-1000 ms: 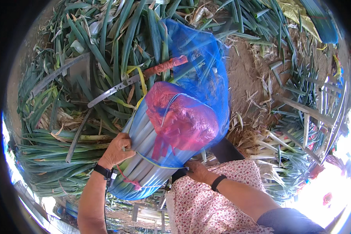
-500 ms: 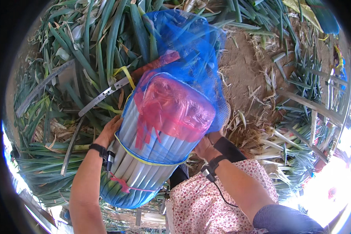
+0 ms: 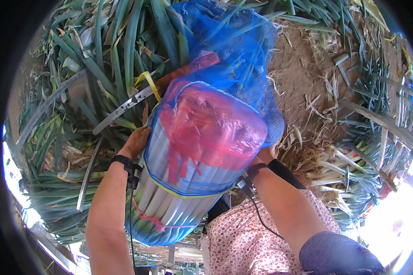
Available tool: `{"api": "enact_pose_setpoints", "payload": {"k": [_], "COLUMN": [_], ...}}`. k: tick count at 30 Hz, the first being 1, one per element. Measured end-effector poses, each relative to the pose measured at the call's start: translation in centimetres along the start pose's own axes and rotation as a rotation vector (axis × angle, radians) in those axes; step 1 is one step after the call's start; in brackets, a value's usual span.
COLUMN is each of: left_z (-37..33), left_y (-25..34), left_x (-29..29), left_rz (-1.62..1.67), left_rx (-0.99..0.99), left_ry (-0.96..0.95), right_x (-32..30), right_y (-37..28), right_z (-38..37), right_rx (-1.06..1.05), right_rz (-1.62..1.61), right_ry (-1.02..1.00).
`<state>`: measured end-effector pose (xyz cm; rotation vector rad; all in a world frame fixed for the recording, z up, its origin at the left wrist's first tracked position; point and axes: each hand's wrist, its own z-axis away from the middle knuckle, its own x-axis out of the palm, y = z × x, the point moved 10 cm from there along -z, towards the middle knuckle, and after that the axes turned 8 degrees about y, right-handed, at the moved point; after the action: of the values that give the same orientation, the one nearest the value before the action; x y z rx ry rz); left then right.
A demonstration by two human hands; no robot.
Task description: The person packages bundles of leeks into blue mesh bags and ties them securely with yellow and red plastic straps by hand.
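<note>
A thick bundle of leeks [image 3: 160,206] leans in front of me, pale stalks side by side, with a pink tie around the lower part. Pink plastic [image 3: 215,121] covers its far end. A blue mesh bag [image 3: 234,41] is drawn over the bundle, its loose end spreading beyond the pink plastic; its yellow-blue rim circles the stalks partway down. My left hand [image 3: 136,142] is closed on the bag at the bundle's left side. At the right side, my right hand [image 3: 255,162] reaches against the bundle, fingers hidden behind it.
Leeks with long green leaves [image 3: 137,36] lie heaped at the far left, with a yellow strap [image 3: 150,82] and a metal strip [image 3: 124,110] among them. More leeks with roots [image 3: 330,165] lie at right, by a wooden bar [image 3: 376,119]. Flowered cloth [image 3: 266,229] covers my lap.
Both hands have moved farther along the bundle toward its pink-covered end, the right one going deeper behind it. The bundle and bag have shifted slightly to the right in view.
</note>
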<state>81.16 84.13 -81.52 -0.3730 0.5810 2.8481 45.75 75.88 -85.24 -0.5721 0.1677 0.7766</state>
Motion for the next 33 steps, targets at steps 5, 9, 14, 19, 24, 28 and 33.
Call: {"api": "enact_pose_setpoints", "payload": {"k": [5, 9, 14, 19, 24, 28, 33], "left_z": [5.4, 9.1, 6.7, 6.5, 7.7, 11.0, 12.8], "left_y": [2.4, 2.4, -1.8, 0.5, -5.4, -4.3, -2.7], "left_x": [-0.2, -1.2, 2.1, 0.5, -1.1, 0.8, -2.6], "left_rz": [-0.137, -0.343, 0.187, 0.256, -0.039, -0.135, -0.226], "left_rx": [0.26, 0.363, -0.159, 0.008, 0.006, 0.024, 0.051], "left_ry": [0.14, 0.057, 0.03, 0.3, 0.16, 0.099, 0.192], "right_x": [0.1, 1.4, 5.6, 6.8, 4.4, 2.0, -2.6], "right_y": [2.5, 1.9, 3.5, 3.6, 0.8, 2.1, -5.7], "right_z": [2.0, 4.6, 9.2, 15.8, 17.2, 14.8, 15.4], "right_rx": [-0.014, -0.031, -0.257, -0.37, -0.492, -0.486, -0.21], "right_rz": [0.09, 0.121, 0.285, 0.21, 0.091, 0.728, 0.062], "right_ry": [-0.008, -0.059, -0.299, -0.507, -0.315, -0.314, -0.064]}}
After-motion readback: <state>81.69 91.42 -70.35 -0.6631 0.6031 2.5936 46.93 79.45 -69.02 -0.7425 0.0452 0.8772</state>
